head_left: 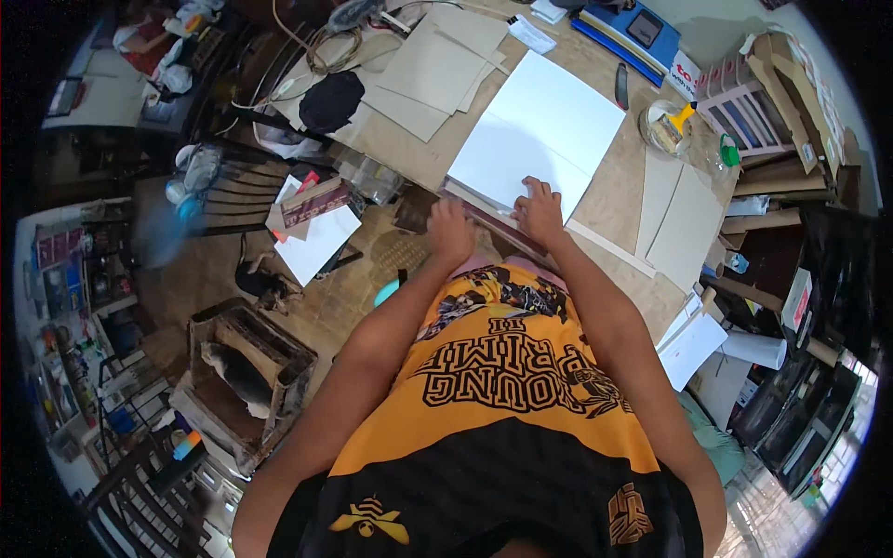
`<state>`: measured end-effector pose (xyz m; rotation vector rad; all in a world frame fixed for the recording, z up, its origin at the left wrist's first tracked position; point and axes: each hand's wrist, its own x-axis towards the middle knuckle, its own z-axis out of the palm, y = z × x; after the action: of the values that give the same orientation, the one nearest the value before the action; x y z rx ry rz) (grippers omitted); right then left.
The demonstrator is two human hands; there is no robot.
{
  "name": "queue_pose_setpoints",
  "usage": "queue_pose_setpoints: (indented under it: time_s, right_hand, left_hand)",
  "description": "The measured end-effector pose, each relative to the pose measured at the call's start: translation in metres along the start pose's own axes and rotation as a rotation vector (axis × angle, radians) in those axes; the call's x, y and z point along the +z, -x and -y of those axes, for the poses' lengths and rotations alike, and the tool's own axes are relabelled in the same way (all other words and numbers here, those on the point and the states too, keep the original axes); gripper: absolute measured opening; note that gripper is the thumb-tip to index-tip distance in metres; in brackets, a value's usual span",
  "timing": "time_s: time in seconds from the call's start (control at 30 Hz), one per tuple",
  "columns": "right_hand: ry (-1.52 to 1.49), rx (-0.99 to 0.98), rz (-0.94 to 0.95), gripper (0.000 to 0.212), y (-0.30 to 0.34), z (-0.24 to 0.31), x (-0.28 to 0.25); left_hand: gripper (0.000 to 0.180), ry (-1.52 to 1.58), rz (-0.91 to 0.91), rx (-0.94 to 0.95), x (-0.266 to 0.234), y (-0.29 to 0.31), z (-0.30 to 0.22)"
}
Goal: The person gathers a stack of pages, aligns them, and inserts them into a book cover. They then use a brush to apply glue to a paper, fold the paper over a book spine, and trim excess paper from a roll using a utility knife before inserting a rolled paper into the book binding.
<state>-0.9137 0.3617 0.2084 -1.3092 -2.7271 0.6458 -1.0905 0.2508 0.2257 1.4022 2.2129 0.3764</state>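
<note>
A large white sheet (539, 130) with a crease across it lies on the table, its near edge close to me. My right hand (542, 212) rests on that near edge, fingers apart and bent, the tips touching the paper. At the near left corner, my left hand (451, 232) is closed, its fingers curled at the table's edge. Whatever those fingers hold, if anything, is hidden. Between both hands runs a dark maroon strip (507, 230) along the front edge, below the paper.
Grey boards (428, 70) are stacked left of the sheet, beside a black cloth (332, 100). To the right stand a tub (659, 130) with a yellow-handled brush (684, 117), a black cutter (621, 86) and more boards (672, 205). A chair (233, 191) and wooden box (246, 372) occupy the floor.
</note>
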Motion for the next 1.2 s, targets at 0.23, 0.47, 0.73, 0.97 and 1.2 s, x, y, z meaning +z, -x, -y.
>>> queue_pose_setpoints:
  time_s: [0.23,0.47,0.73,0.97,1.2]
  right_hand:
    - [0.018,-0.004,-0.08,0.013,-0.003,0.008,0.001]
    - [-0.001,0.004,-0.12,0.013,-0.003,-0.008,0.016]
    - [-0.011,-0.071,-0.068,0.029,0.008,-0.011,0.001]
    - [-0.072,-0.361,-0.135,0.036,0.025,-0.018,0.018]
    - [-0.017,-0.402,0.095,0.045,0.021,-0.028,0.025]
  left_hand:
    - [0.062,-0.461,0.148,0.532,0.011,-0.003,0.013]
    - [0.065,-0.456,0.166,0.509,0.018,-0.001,0.028]
    - [0.064,-0.447,0.269,0.535,0.02,0.014,0.034]
    - [0.07,-0.742,0.615,0.278,0.01,0.0,-0.01]
    - [0.025,-0.13,0.132,0.63,-0.007,-0.185,-0.303]
